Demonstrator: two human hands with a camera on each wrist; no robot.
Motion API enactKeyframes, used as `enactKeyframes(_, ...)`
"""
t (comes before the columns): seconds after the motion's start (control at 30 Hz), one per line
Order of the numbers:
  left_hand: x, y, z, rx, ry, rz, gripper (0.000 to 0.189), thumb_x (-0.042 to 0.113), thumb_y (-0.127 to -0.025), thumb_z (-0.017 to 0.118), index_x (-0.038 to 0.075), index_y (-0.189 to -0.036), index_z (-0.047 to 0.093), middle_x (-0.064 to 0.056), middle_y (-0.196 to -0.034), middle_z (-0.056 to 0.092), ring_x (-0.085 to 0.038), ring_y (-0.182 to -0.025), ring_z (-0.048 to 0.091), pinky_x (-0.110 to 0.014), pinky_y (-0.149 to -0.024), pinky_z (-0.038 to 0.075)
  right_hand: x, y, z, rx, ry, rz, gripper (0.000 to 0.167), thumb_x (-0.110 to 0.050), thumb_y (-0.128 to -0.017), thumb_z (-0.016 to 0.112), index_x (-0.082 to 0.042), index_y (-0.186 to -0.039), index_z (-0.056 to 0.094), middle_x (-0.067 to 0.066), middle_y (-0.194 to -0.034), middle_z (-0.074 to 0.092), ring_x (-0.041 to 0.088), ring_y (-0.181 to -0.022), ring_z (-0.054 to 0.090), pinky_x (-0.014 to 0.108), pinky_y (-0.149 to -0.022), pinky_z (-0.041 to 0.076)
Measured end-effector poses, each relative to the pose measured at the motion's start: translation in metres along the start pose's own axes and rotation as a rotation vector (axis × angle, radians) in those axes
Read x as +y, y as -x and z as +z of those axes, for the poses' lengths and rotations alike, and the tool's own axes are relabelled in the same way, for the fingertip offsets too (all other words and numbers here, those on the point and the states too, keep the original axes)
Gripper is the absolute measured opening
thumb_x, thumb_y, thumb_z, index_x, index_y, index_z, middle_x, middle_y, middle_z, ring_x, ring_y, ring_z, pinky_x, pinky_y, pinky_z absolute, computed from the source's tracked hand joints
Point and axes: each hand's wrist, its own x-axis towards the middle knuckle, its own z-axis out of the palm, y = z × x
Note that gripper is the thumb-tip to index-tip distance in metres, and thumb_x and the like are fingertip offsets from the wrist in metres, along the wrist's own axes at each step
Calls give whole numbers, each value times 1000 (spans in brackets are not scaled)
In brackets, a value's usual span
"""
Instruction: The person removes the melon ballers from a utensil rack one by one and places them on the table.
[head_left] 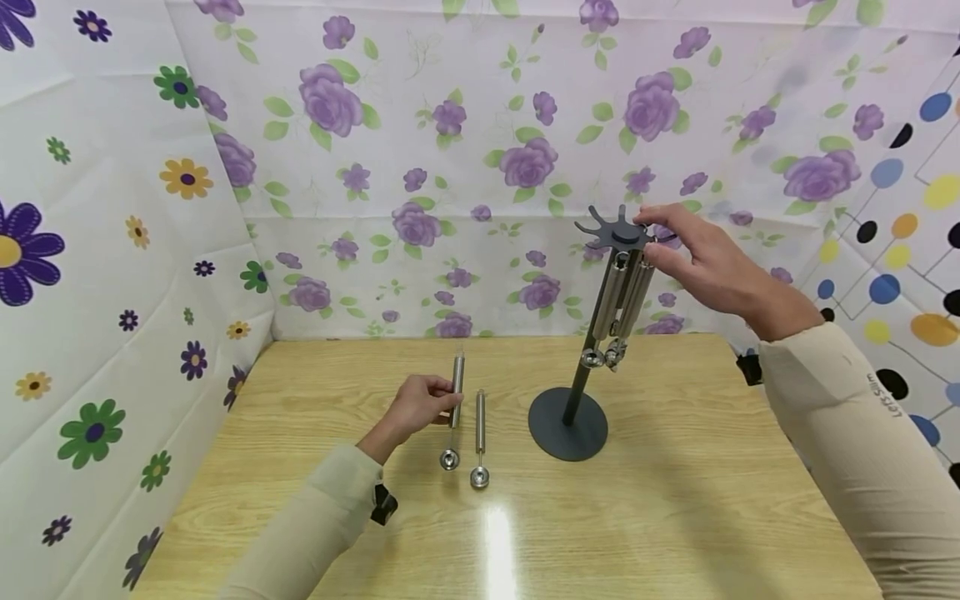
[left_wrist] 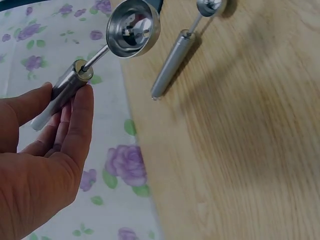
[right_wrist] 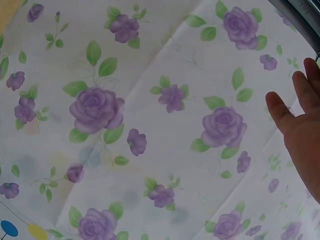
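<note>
Pinching steel ladle (left_wrist: pixel 72 80) with left hand (head_left: pixel 416 408), 9 o'clock of hook stand (head_left: pixel 582 377) | with right hand (head_left: pixel 708 262) at 3 o'clock of crown (head_left: pixel 626 237), thumb-index parted, can't tell hold | could unhook hung ladles (head_left: pixel 611 298) by jogging stand

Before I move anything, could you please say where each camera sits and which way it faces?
Head: worn on the head, facing forward and down at table and rack; left hand, right hand and sleeves show.
Left wrist: on that wrist, facing the held scoop; left hand shows.
Right wrist: on that wrist, facing mostly floral cloth; right hand at right edge.
Shared: head and left wrist both show the held scoop.
</note>
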Motion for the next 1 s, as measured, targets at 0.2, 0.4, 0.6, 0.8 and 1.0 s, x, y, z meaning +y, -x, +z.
enactKeyframes(0.2, -6, -3, 1, 15, -11, -30, 23, 7, -96, 68, -9, -113, 65, -16, -97, 65, -25, -84, 68, -41, -75, 61, 2, 1, -4, -14, -22, -31, 49, -30, -108, 39, -9, -152, 39, 16, -157, 32, 44, -139, 31, 71, -106, 24)
enactKeyframes(0.4, -13, -8, 1, 15, -5, -64, 24, 7, -96, 68, -9, -113, 66, -18, -100, 66, -25, -86, 68, -39, -75, 62, 5, 0, -6, -9, 39, -72, 49, -28, -107, 44, -7, -151, 42, 15, -157, 31, 43, -139, 31, 71, -104, 26)
enactKeyframes(0.6, -24, -14, 1, 27, 27, -110, 24, 5, -96, 67, -10, -114, 65, -22, -104, 66, -24, -86, 68, -46, -83, 59, 0, -1, -9, -66, 57, -10, 52, -35, -107, 44, -13, -154, 39, 15, -160, 30, 43, -142, 31, 70, -105, 27)
enactKeyframes(0.8, -31, -21, 2, 37, 31, -147, 24, 6, -96, 68, -9, -114, 65, -20, -103, 67, -25, -88, 69, -48, -87, 58, 0, -2, -10, -46, 111, -64, 50, -32, -107, 46, -7, -150, 44, 16, -156, 31, 44, -134, 37, 69, -104, 28)
enactKeyframes(1.0, -34, -27, 5, 35, 27, -167, 22, 7, -96, 68, -9, -113, 66, -17, -101, 68, -24, -85, 69, -49, -89, 57, -2, 1, -15, -55, 139, -48, 51, -35, -106, 47, -11, -152, 44, 17, -159, 30, 44, -140, 32, 70, -108, 24)
